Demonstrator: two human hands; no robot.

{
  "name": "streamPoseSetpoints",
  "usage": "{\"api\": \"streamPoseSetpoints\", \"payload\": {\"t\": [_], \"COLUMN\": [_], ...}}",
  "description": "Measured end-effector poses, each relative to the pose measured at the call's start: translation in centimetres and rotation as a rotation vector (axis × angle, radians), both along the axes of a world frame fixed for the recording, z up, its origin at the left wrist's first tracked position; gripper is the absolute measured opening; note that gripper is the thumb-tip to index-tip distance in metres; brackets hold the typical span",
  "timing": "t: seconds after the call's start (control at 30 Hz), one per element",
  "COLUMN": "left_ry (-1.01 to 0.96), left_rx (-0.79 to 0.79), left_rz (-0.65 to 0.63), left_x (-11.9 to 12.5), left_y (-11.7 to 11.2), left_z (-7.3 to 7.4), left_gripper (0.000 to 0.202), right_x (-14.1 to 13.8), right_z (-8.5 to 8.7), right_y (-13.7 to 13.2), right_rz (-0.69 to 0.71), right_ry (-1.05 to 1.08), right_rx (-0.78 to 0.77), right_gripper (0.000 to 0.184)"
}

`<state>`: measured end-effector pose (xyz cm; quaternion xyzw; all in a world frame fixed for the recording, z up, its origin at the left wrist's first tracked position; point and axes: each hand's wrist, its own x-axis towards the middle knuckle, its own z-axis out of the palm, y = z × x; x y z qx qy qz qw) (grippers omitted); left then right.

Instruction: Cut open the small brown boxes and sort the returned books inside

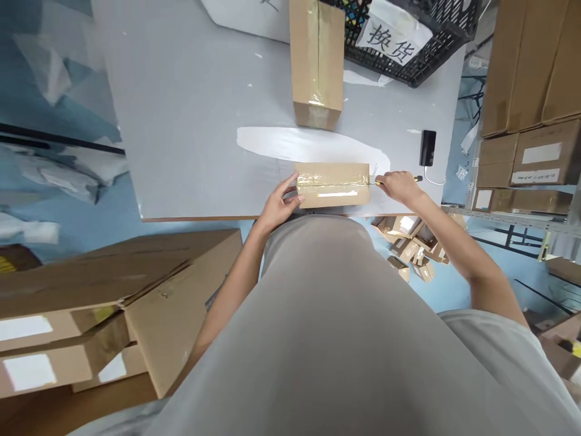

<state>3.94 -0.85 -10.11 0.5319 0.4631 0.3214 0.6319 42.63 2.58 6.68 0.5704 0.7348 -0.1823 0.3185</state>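
A small cardboard box (pixel 336 184), sealed with clear tape along its top seam, lies at the near edge of the table. My left hand (pixel 280 203) grips its left end, thumb near the front corner and fingers at the back corner. At the box's other end, my right hand (pixel 398 184) is closed around a slim utility knife (pixel 418 178) with a yellow-and-black handle. Its thin tip points left and meets the box's right end at the taped seam. My palm hides most of the handle.
A taller taped carton (pixel 318 60) stands behind, beside a black plastic crate (pixel 411 72) with a paper sign. A black power bank (pixel 427 148) with a white cable lies on the right. Large open carton (pixel 181 303) at lower left; stacked boxes (pixel 540 151) fill the right shelf.
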Motion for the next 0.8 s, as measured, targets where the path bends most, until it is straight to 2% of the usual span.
{"api": "streamPoseSetpoints", "payload": {"t": [0.17, 0.3, 0.4, 0.5, 0.6, 0.73, 0.8], "left_ry": [0.03, 0.09, 0.128, 0.155, 0.15, 0.042, -0.009], "left_rx": [0.044, 0.053, 0.043, 0.067, 0.052, -0.125, -0.217], "left_rz": [-0.04, -0.025, 0.004, -0.012, -0.015, 0.125, 0.217], "left_x": [-0.9, -4.3, -7.0, -8.3, -8.7, -9.8, -10.5], "left_y": [0.5, 0.6, 0.9, 1.1, 1.0, 0.4, 0.2], "left_z": [-0.3, -0.3, -0.1, 0.2, 0.4, 0.5, 0.5], "left_gripper": [0.091, 0.097, 0.104, 0.105, 0.101, 0.098, 0.098], "right_x": [0.4, -2.2, -4.1, -4.2, -3.3, -3.5, -5.0], "right_z": [-1.3, -2.8, -4.4, -6.4, -8.4, -11.0, -12.2], "right_y": [-0.7, -1.4, -1.8, -2.6, -4.1, -5.7, -5.9], "right_rz": [0.008, -0.02, -0.134, -0.351, -0.673, -1.155, -1.307], "right_ry": [0.1, 0.27, 0.508, 0.814, 1.078, 1.201, 1.206], "right_rx": [0.022, 0.033, 0.053, 0.076, 0.1, 0.113, 0.063], "right_gripper": [0.042, 0.043, 0.038, 0.031, 0.044, 0.052, 0.05]}}
